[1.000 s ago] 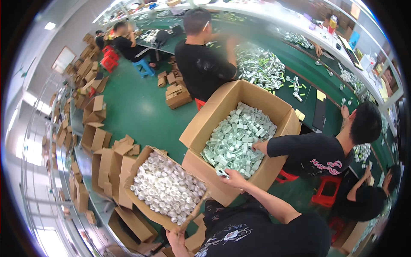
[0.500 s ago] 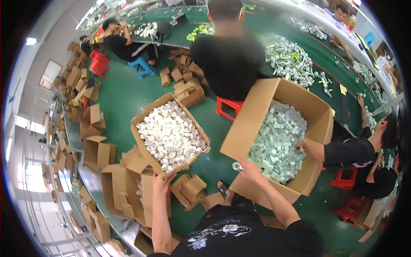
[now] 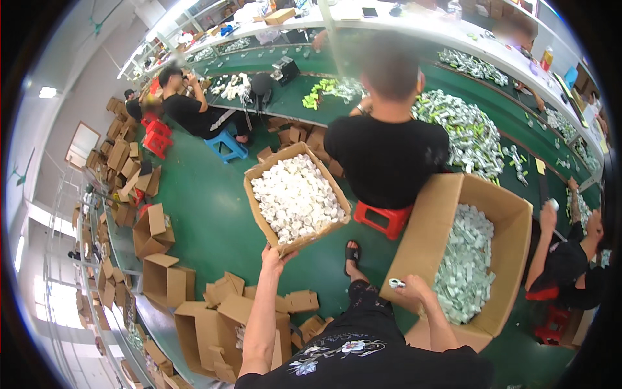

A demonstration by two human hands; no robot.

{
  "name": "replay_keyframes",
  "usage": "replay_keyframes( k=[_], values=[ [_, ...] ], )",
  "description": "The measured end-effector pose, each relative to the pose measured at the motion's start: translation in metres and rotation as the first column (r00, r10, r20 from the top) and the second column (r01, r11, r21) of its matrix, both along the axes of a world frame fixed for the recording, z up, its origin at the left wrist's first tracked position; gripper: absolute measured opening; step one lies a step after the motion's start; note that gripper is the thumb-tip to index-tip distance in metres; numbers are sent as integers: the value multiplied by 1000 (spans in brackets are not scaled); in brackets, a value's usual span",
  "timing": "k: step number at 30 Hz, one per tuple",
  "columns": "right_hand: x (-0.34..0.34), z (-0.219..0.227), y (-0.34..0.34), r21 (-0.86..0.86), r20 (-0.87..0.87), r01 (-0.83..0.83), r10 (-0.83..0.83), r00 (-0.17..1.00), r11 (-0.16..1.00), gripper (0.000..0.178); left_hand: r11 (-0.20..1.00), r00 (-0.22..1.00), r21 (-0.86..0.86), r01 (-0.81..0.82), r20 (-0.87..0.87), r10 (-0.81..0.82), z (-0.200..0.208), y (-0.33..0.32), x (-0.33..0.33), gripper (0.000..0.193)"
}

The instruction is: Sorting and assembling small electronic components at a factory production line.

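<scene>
My left hand (image 3: pixel 275 260) grips the near corner of an open cardboard box (image 3: pixel 258 206), which hangs tilted in front of me. Small white plastic parts (image 3: pixel 295 198) fill it in a heap. Closed around a small shiny part with a ring-shaped end (image 3: pixel 396 283), my right hand (image 3: pixel 416 289) is at the near left edge of a large cardboard box (image 3: pixel 424 223). Many pale, translucent blocky pieces (image 3: pixel 463 266) lie inside that large box. The exact kind of the shiny part cannot be made out.
A person in black sits on a red stool (image 3: pixel 383 220) ahead, at a bench (image 3: pixel 265 97) bearing a pile of silver and green parts (image 3: pixel 460 133). Empty cardboard boxes (image 3: pixel 201 337) stand at lower left. Another worker's arm (image 3: pixel 543 243) is at the right.
My view has shifted, and the box of white parts now sits nearer the seated person. At the right, the co-worker's hand has left the large box. Both my hands keep their hold.
</scene>
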State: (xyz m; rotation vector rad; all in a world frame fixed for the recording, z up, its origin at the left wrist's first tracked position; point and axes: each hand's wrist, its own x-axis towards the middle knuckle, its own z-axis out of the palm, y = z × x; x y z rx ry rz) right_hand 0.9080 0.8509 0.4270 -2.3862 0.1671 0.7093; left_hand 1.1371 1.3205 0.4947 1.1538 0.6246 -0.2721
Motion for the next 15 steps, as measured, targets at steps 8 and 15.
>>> replay_keyframes(
  k=[8, 15],
  values=[
    [261, 31, 81, 165, 89, 58, -74, 993, 985, 38, 987, 989, 100, 125, -89, -116, -1, 16, 217, 57],
    [370, 53, 118, 192, 41, 65, -74, 996, 979, 39, 943, 940, 94, 320, -159, -303, -32, 34, 414, 54]
  ],
)
